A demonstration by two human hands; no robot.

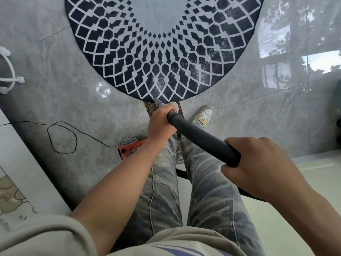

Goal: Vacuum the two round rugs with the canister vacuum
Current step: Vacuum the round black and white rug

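A round rug (164,47) with a black-and-white diamond pattern lies on the grey floor ahead of me. Both hands grip the black vacuum wand (199,137): my left hand (162,122) is shut near its lower end, my right hand (258,167) is shut on its upper end. The grey nozzle tip (158,101) touches the rug's near edge. The orange canister vacuum (129,147) sits on the floor to the left of my legs, partly hidden by my left arm. Only one rug is in view.
A black power cord (62,137) loops over the tiles at the left. A white rope (9,71) lies at the far left edge. My two shoes (203,113) stand just short of the rug. A white surface (24,163) runs along the lower left.
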